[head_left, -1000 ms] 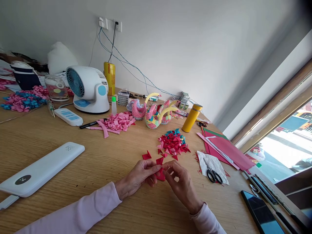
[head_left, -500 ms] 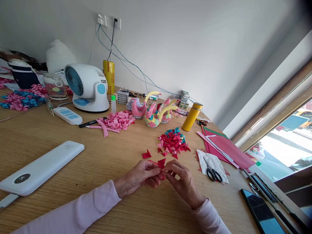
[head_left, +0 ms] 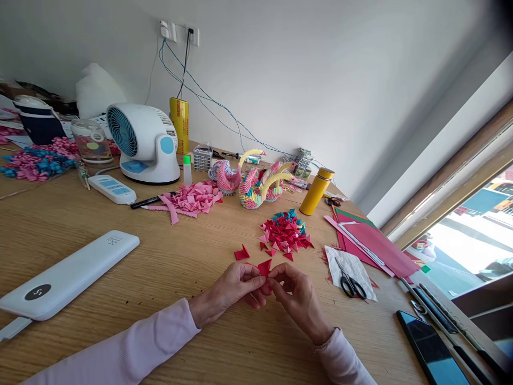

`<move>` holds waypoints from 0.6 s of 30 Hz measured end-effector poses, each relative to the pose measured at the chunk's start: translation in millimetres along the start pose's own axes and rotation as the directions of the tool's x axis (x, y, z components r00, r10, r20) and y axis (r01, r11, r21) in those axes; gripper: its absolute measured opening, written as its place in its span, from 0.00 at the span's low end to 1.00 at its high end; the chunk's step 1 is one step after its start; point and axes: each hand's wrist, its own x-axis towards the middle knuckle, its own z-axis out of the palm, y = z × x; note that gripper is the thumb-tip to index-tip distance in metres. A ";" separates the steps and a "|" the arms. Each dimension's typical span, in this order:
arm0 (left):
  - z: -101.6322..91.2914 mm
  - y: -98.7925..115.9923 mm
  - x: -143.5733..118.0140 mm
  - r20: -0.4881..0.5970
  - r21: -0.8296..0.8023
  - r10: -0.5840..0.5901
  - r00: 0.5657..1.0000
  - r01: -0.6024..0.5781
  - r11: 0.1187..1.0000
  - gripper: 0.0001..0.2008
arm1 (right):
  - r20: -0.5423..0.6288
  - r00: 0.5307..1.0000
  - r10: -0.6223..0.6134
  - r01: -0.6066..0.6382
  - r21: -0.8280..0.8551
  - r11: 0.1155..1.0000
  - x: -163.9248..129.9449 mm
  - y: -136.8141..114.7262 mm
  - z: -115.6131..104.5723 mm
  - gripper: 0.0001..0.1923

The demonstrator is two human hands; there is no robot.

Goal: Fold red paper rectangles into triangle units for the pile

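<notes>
Between my two hands is a small red piece of folded paper, its pointed tip showing above the fingers. My left hand pinches it with thumb and fingers. My right hand has thumb and fingertips closed on its right side. More red paper shows under the left fingers, partly hidden. Just beyond the hands lies a loose red folded piece. Behind that is a pile of red, pink and blue folded paper triangles.
Scissors lie on a white tissue to the right, near red paper sheets and a phone. Folded-paper swans, a yellow flask and pink paper pieces stand farther back. A white power bank and fan are left.
The red paper's tip has shifted slightly left and tilted. My right fingers have moved a little and straightened along its edge; the left hand stays nearly in place.
</notes>
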 end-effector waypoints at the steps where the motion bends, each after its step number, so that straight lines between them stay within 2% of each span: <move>1: 0.6 0.3 0.1 -0.010 0.011 -0.003 1.000 0.003 1.000 0.18 | 0.001 0.999 0.040 -0.040 0.057 0.998 0.4 1.4 0.8 0.06; 4: 1.0 0.0 1.1 -0.013 0.041 0.000 1.000 0.000 0.999 0.19 | 0.002 0.996 0.092 -0.091 0.179 0.980 1.6 3.9 2.3 0.10; 11: 1.5 -0.4 2.5 -0.025 0.067 0.017 1.000 -0.015 0.998 0.18 | -0.043 0.996 0.078 -0.069 0.191 0.979 2.3 4.1 4.3 0.13; 18: 0.4 -1.2 2.7 -0.035 0.009 0.018 0.999 -0.017 1.000 0.16 | 0.015 0.991 0.136 -0.134 0.333 0.933 3.3 7.8 2.8 0.17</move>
